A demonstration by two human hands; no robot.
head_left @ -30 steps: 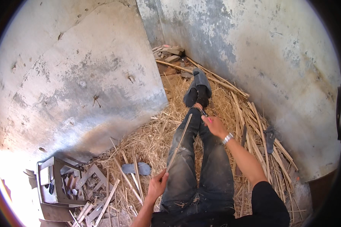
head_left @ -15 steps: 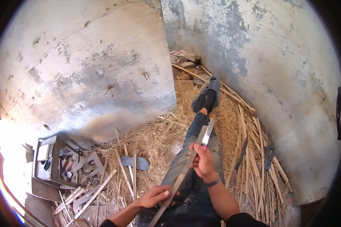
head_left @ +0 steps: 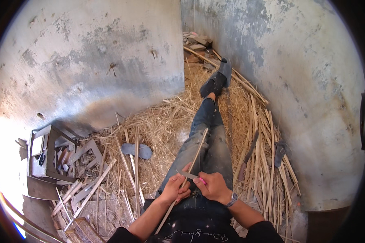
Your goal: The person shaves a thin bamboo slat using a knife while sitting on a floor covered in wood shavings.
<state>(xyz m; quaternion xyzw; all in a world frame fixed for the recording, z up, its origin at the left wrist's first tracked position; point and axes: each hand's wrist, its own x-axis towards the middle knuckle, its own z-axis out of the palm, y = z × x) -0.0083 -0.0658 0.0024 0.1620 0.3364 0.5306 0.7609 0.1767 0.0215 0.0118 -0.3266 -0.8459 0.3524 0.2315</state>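
My left hand (head_left: 174,188) is closed around a thin strip of wood or bamboo (head_left: 200,146), which slants over my thighs from my lap toward my knees. In my right hand (head_left: 215,188) is a knife (head_left: 187,174) with a pink handle. Its pale blade points left and lies across the strip, just above my left fingers. Most of the knife's handle is hidden by my right fingers. My legs (head_left: 186,154) stretch out ahead beneath both hands.
Shavings (head_left: 162,125) cover the floor. Long strips (head_left: 261,162) lie along the right wall, with a long dark blade (head_left: 249,156) and a dark slipper (head_left: 280,153). On the left are a grey slipper (head_left: 137,150), scrap wood and a small wooden cabinet (head_left: 48,152).
My right hand has come down, and the knife has turned from pointing ahead to lying across the strip. My left hand has moved forward along the strip and grips it. The view has shifted slightly.
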